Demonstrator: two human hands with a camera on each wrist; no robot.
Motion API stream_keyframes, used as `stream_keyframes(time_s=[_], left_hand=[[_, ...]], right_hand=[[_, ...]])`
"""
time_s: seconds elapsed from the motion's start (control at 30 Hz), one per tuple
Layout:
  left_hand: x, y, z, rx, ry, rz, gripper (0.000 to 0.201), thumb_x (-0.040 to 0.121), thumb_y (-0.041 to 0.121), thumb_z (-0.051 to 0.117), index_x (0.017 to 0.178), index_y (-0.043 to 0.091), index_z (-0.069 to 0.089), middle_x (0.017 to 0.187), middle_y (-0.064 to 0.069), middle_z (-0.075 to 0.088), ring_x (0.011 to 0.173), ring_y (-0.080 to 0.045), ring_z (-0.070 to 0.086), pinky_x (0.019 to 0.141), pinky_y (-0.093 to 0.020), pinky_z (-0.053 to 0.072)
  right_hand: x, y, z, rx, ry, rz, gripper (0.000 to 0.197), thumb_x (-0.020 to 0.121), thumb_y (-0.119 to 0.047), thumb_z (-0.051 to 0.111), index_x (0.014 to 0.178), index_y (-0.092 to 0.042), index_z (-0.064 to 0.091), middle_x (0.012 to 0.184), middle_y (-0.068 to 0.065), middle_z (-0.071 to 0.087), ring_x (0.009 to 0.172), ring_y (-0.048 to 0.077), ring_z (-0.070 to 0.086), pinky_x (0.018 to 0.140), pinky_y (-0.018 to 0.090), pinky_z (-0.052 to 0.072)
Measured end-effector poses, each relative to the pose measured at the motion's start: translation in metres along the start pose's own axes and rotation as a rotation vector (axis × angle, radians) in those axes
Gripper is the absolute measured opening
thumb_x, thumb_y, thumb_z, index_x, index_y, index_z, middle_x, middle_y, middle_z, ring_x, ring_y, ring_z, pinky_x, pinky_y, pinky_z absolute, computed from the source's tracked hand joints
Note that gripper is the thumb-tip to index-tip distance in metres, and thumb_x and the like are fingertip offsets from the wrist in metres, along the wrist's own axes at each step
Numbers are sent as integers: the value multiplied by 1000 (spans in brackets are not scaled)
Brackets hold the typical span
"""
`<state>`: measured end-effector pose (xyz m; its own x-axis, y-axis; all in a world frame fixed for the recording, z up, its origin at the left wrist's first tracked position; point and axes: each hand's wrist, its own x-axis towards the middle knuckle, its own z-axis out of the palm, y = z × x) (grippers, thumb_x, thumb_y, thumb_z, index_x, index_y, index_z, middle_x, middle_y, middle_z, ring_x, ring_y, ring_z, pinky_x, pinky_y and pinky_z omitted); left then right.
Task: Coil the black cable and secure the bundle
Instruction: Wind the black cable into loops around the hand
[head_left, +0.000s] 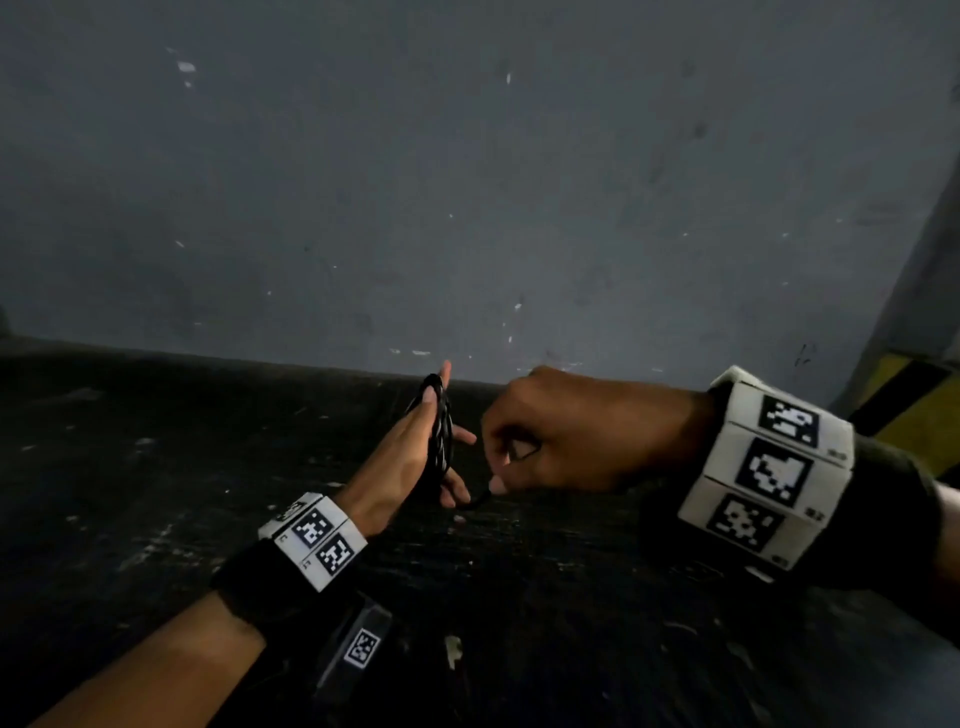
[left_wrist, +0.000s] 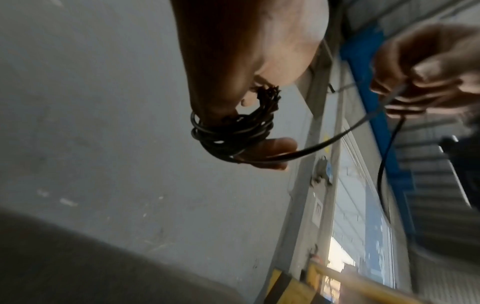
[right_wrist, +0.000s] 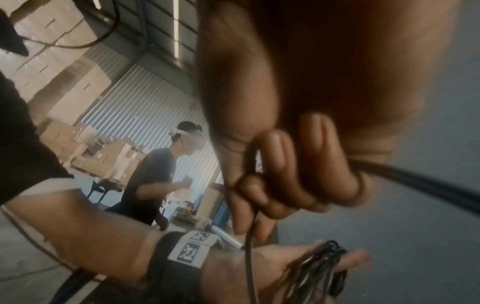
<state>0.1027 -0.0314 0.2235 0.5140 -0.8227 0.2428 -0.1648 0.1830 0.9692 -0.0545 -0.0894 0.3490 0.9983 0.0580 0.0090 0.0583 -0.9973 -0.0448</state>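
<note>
The black cable coil (head_left: 440, 431) is wound in several loops round the straight fingers of my left hand (head_left: 410, 457), which stands edge-up over the dark surface. A loose strand (head_left: 480, 500) runs from the coil's lower end to my right hand (head_left: 561, 431), just to the right, which pinches it in curled fingers. In the left wrist view the coil (left_wrist: 228, 133) hugs the fingers and the strand (left_wrist: 337, 137) arcs up to the right hand (left_wrist: 428, 67). The right wrist view shows fingers (right_wrist: 293, 174) curled round the cable (right_wrist: 249, 257) above the left hand's coil (right_wrist: 322, 265).
A dark scuffed surface (head_left: 156, 467) lies below both hands, with a grey wall (head_left: 467, 182) close behind. A yellow-and-black striped post (head_left: 914, 410) stands at the right. Another person (right_wrist: 153, 176) and stacked cardboard boxes (right_wrist: 64, 86) are farther off.
</note>
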Motion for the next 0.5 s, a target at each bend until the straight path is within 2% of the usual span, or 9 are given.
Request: stream_keyframes(time_s=[0.13, 0.2, 0.27, 0.33, 0.37, 0.43, 0.5], left_hand=[[8, -4, -4, -186, 70, -50, 46, 97, 50, 19, 143, 50, 20, 107, -2, 64, 62, -5, 70, 56, -21, 57], [6, -5, -4, -142, 65, -48, 47, 98, 48, 19, 145, 45, 20, 110, -2, 62, 61, -2, 69, 53, -16, 56], [1, -3, 0, -49, 17, -51, 51, 98, 48, 20, 147, 37, 20, 117, -9, 62, 64, -9, 72, 51, -19, 56], [-3, -3, 6, 22, -49, -100, 52, 99, 48, 22, 146, 27, 25, 121, -16, 61, 63, -28, 71, 49, -30, 57], [-4, -5, 7, 55, -65, -135, 49, 99, 47, 22, 142, 23, 30, 118, -12, 61, 59, -30, 69, 46, -30, 56], [-3, -7, 15, 126, -98, -227, 47, 99, 48, 24, 130, 17, 39, 101, -7, 63, 51, -28, 66, 39, -29, 52], [-9, -4, 18, 186, -198, -348, 61, 94, 59, 23, 125, 13, 47, 79, -19, 67, 49, -28, 66, 42, -36, 55]], right_hand=[[1, -8, 7, 32, -51, -64, 14, 83, -24, 66, 78, -10, 66, 54, -14, 45, 52, -11, 48, 52, 4, 36], [2, -10, 9, 27, -36, -79, 14, 84, -23, 65, 73, -17, 61, 55, -15, 45, 53, -11, 48, 51, 5, 36], [3, -8, 4, 11, 26, -91, 12, 85, -19, 62, 74, -15, 62, 59, -15, 49, 52, -5, 49, 50, 8, 36], [5, -5, -3, -20, 85, -118, 11, 86, -18, 60, 78, -12, 64, 64, -11, 54, 53, -1, 49, 50, 11, 36], [6, -3, -6, -35, 103, -130, 11, 86, -19, 61, 79, -12, 65, 66, -8, 57, 54, 0, 49, 51, 12, 36], [9, 4, -13, -81, 123, -136, 12, 84, -25, 64, 80, -14, 68, 69, -7, 62, 55, 0, 52, 52, 14, 36], [9, 13, -20, -134, 127, -105, 18, 82, -34, 66, 82, -17, 69, 68, -10, 61, 57, -1, 53, 53, 15, 35]])
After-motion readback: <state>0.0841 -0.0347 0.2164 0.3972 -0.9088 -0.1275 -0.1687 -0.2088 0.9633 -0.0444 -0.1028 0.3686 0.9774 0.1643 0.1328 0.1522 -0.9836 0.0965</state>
